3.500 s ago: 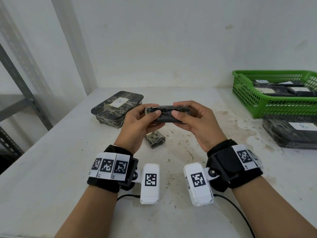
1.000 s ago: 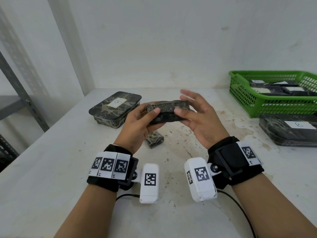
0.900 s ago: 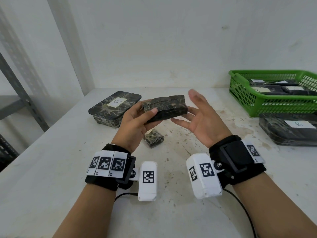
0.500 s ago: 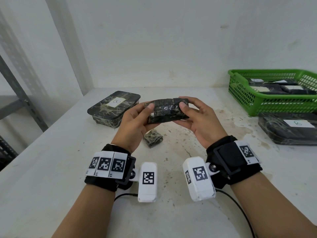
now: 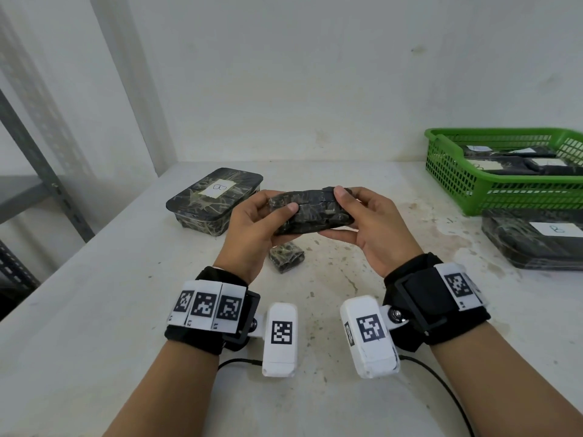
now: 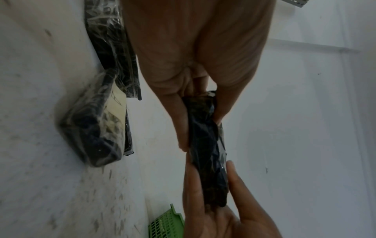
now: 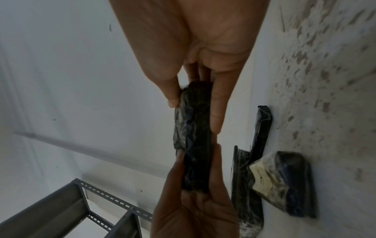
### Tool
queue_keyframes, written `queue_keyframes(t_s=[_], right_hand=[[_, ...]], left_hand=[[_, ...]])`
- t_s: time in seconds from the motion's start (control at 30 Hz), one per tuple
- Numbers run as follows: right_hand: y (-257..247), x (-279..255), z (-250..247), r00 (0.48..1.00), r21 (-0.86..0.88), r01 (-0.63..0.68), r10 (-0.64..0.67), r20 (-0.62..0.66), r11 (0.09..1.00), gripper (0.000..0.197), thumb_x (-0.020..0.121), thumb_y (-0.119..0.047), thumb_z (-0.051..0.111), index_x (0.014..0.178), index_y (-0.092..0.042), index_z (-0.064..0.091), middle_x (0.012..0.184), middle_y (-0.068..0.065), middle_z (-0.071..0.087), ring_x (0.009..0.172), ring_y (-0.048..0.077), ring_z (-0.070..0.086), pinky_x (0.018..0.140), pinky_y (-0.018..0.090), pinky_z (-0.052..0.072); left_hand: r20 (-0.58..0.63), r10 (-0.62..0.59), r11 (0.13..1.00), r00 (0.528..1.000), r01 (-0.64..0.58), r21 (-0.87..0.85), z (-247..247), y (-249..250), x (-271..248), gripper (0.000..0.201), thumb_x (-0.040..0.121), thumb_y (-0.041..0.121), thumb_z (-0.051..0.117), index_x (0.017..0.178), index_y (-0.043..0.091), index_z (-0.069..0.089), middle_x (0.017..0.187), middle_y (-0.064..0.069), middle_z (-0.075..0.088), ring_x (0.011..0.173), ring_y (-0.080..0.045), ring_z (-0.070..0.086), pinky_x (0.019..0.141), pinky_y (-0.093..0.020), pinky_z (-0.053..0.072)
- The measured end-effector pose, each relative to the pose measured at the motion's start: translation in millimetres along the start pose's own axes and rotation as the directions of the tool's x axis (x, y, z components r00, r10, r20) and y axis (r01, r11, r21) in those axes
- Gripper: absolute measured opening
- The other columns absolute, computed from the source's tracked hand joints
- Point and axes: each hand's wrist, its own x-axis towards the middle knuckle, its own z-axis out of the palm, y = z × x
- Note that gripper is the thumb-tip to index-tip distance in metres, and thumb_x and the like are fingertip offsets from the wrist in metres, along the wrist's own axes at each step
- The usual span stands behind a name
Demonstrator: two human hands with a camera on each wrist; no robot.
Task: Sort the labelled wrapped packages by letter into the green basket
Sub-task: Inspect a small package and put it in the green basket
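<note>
A dark wrapped package (image 5: 310, 212) is held above the table between both hands, and no label shows on it. My left hand (image 5: 280, 217) grips its left end, thumb on top. My right hand (image 5: 345, 211) grips its right end, thumb on the upper edge. In the left wrist view the package (image 6: 205, 141) runs from my left hand's fingers (image 6: 179, 125) down to the right hand's. The right wrist view shows the same package (image 7: 193, 136) pinched. The green basket (image 5: 467, 184) stands at the back right with several labelled packages inside.
A large wrapped box labelled B (image 5: 217, 197) sits at the back left. Another box labelled B (image 5: 536, 241) lies in front of the basket. A small wrapped package (image 5: 286, 257) lies on the table under my hands. A grey metal shelf frame (image 5: 38, 165) stands to the left.
About a second ago my right hand let go and opened while the left turned the package. The right hand has taken hold of its right end again.
</note>
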Motion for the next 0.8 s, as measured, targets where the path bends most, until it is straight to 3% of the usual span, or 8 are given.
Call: queue_keyframes(t_s=[0.13, 0.27, 0.37, 0.43, 0.53, 0.63, 0.73, 0.8], right_hand=[[-0.5, -1.2, 4.2, 0.996, -0.022, -0.069, 0.07, 0.054, 0.997, 0.038, 0.086, -0.037, 0.067, 0.104, -0.004, 0.061, 0.108, 0.011, 0.068, 0.1, 0.023, 0.07, 0.07, 0.033, 0.06], [0.2, -1.4, 1.5, 1.0, -0.06, 0.003, -0.005, -0.029, 0.998, 0.018, 0.091, -0.012, 0.067, 0.101, 0.0, 0.057, 0.099, 0.014, 0.068, 0.089, 0.024, 0.071, 0.062, 0.03, 0.06], [-0.4, -1.5, 1.1, 0.998, -0.058, 0.013, -0.017, -0.056, 0.998, 0.015, 0.091, -0.01, 0.066, 0.096, -0.001, 0.055, 0.098, 0.015, 0.067, 0.083, 0.022, 0.072, 0.059, 0.029, 0.06], [-0.1, -1.6, 2.4, 0.999, -0.051, -0.015, 0.013, -0.036, 0.999, 0.015, 0.091, -0.012, 0.067, 0.094, -0.003, 0.055, 0.101, 0.015, 0.066, 0.086, 0.023, 0.071, 0.061, 0.03, 0.06], [1.1, -2.4, 4.7, 0.997, -0.017, -0.072, 0.072, 0.033, 0.997, 0.024, 0.088, -0.017, 0.07, 0.103, -0.004, 0.057, 0.107, 0.014, 0.067, 0.091, 0.022, 0.071, 0.068, 0.031, 0.061], [1.1, -3.0, 4.6, 0.999, -0.029, -0.037, 0.038, 0.024, 0.999, 0.028, 0.086, -0.01, 0.072, 0.108, 0.001, 0.058, 0.103, 0.014, 0.069, 0.091, 0.023, 0.072, 0.068, 0.031, 0.06], [-0.3, -1.6, 0.9, 1.0, -0.058, 0.005, -0.007, -0.027, 0.998, 0.024, 0.086, -0.002, 0.07, 0.106, 0.004, 0.057, 0.103, 0.018, 0.07, 0.091, 0.027, 0.072, 0.064, 0.031, 0.06], [-0.8, -1.0, -0.7, 1.0, -0.051, -0.002, 0.001, -0.022, 0.999, 0.02, 0.086, -0.001, 0.069, 0.102, 0.001, 0.056, 0.101, 0.017, 0.069, 0.089, 0.027, 0.072, 0.062, 0.031, 0.06]], left_hand=[[-0.024, 0.039, 0.997, 0.999, -0.037, 0.066, -0.7, -0.8, 0.1, 0.017, 0.091, -0.004, 0.06, 0.09, 0.013, 0.063, 0.077, 0.0, 0.074, 0.072, -0.017, 0.073, 0.066, -0.034, 0.062], [0.061, -0.021, 1.0, 0.998, 0.02, 0.018, 1.2, 0.7, -1.3, 0.011, 0.087, 0.002, 0.064, 0.096, 0.008, 0.061, 0.088, -0.006, 0.072, 0.078, -0.017, 0.072, 0.067, -0.03, 0.061], [0.085, -0.048, 0.999, 0.995, 0.047, 0.011, 1.9, 0.1, -2.3, 0.03, 0.079, 0.006, 0.068, 0.108, 0.004, 0.059, 0.097, -0.008, 0.072, 0.084, -0.019, 0.072, 0.072, -0.03, 0.061], [0.055, -0.02, 0.998, 0.998, 0.016, 0.062, 1.5, -1.1, -2.2, 0.019, 0.085, -0.004, 0.064, 0.102, 0.005, 0.061, 0.091, -0.006, 0.073, 0.08, -0.018, 0.072, 0.066, -0.028, 0.06], [0.005, -0.006, 0.995, 1.0, 0.006, 0.104, -1.2, -2.7, -0.8, 0.019, 0.089, -0.008, 0.061, 0.096, 0.009, 0.063, 0.085, -0.004, 0.073, 0.076, -0.017, 0.073, 0.061, -0.027, 0.06], [0.024, -0.014, 0.996, 1.0, 0.011, 0.091, -1.7, -1.7, -0.6, 0.017, 0.089, -0.008, 0.06, 0.099, 0.006, 0.062, 0.086, -0.004, 0.073, 0.077, -0.018, 0.073, 0.066, -0.029, 0.061], [0.081, -0.05, 0.999, 0.995, 0.049, 0.005, 0.9, 0.4, -1.7, 0.024, 0.089, -0.002, 0.064, 0.113, -0.001, 0.058, 0.099, -0.01, 0.072, 0.086, -0.02, 0.073, 0.073, -0.031, 0.061], [0.091, -0.063, 0.998, 0.994, 0.063, -0.004, 1.4, 0.4, -1.8, 0.022, 0.091, 0.003, 0.064, 0.111, 0.0, 0.059, 0.099, -0.01, 0.072, 0.088, -0.02, 0.072, 0.074, -0.031, 0.06]])
